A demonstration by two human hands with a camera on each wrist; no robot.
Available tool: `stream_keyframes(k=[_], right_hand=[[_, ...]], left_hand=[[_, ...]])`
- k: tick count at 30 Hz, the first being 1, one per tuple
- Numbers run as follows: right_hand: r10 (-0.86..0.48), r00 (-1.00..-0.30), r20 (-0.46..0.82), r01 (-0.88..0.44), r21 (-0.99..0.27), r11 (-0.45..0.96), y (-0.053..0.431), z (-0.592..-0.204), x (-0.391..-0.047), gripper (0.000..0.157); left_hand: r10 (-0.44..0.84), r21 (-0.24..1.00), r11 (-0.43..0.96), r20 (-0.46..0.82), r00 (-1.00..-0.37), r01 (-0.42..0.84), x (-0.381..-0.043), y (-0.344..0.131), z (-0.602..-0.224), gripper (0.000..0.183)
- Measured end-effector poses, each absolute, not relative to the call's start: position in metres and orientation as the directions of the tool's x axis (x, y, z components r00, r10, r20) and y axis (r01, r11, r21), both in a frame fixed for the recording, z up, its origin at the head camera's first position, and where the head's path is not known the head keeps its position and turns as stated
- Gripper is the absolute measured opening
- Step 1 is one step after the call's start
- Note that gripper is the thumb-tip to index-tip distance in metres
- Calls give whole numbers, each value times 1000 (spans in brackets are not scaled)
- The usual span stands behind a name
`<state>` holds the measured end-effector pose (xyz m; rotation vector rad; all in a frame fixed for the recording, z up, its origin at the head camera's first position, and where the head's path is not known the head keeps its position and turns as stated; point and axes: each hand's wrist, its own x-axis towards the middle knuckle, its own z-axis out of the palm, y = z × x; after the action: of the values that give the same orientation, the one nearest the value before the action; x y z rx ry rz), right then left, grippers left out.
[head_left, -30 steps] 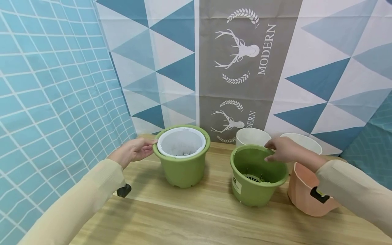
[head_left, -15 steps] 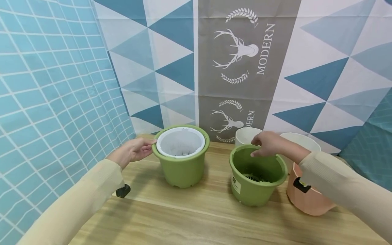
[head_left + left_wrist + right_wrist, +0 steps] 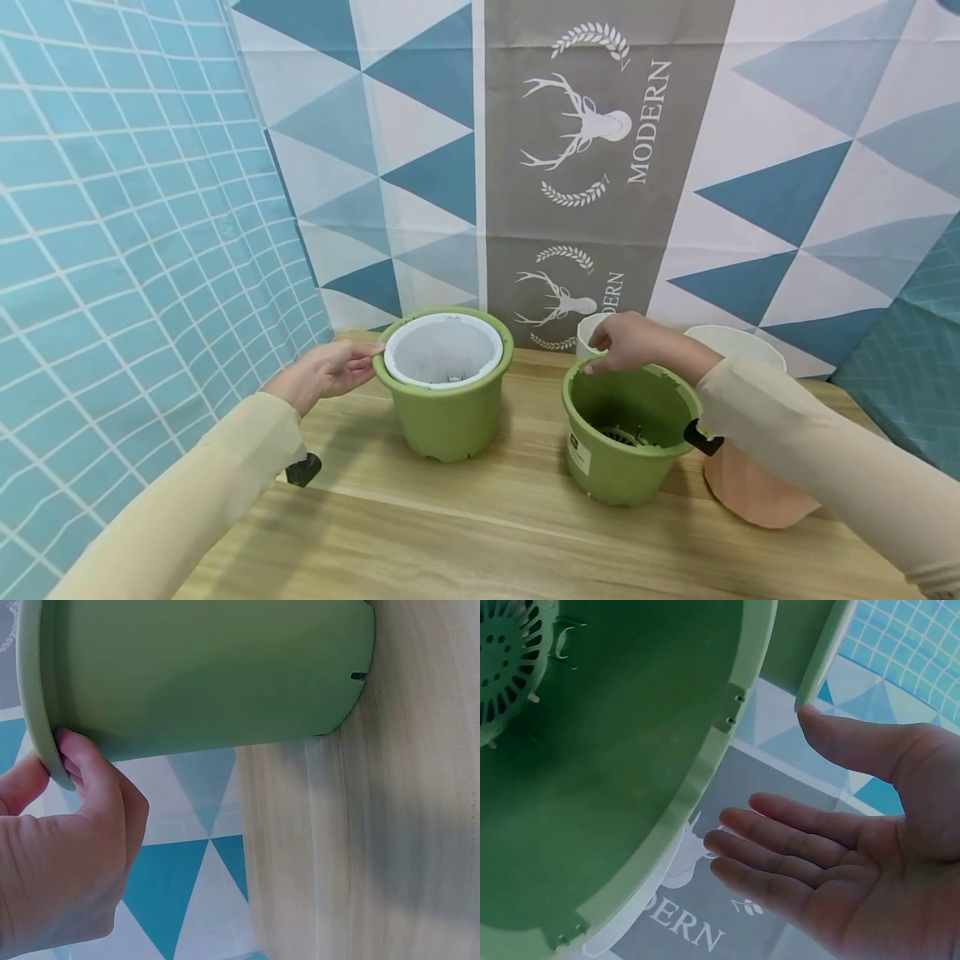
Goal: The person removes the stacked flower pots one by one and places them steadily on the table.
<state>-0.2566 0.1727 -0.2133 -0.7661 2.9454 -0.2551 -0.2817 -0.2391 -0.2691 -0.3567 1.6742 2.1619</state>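
My left hand pinches the left rim of a green flowerpot, thumb on one side of the lip and fingers under it in the left wrist view. A white inner pot sits inside that flowerpot. My right hand hovers above the back rim of a second green flowerpot, which bears a label on its side. In the right wrist view its fingers are extended and apart from this flowerpot's rim. A slotted grate shows in the second pot's bottom.
Behind the second flowerpot stands a white pot, partly hidden by my right hand. Another white pot and a salmon-orange pot stand to the right, partly behind my right sleeve. Everything rests on a wooden table against patterned cloth walls.
My right hand has moved left across the second green flowerpot, from its right back rim to its left back side. My left hand keeps its hold, and the pots stay in place.
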Motion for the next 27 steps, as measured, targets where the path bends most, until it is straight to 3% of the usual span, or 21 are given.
stream_keyframes(k=[10,19,23,27], right_hand=[[-501,-862,-71,-483,-180,857,155,-211,-270,44],[-491,-868,-77,-477,-149,866,138,-205,-281,38],[-490,-868,-81,-477,-138,868,130,-204,-286,30],[-486,-867,-110,-470,-140,871,119,-203,-291,29]], left_hand=[[130,897,-124,-409,-903,-424,-283,-237,-265,13],[138,904,-123,-394,-909,-410,-281,-241,-263,13],[123,911,-113,-383,-915,-397,-277,-250,-261,25],[115,915,-96,-381,-917,-392,-273,-259,-262,55]])
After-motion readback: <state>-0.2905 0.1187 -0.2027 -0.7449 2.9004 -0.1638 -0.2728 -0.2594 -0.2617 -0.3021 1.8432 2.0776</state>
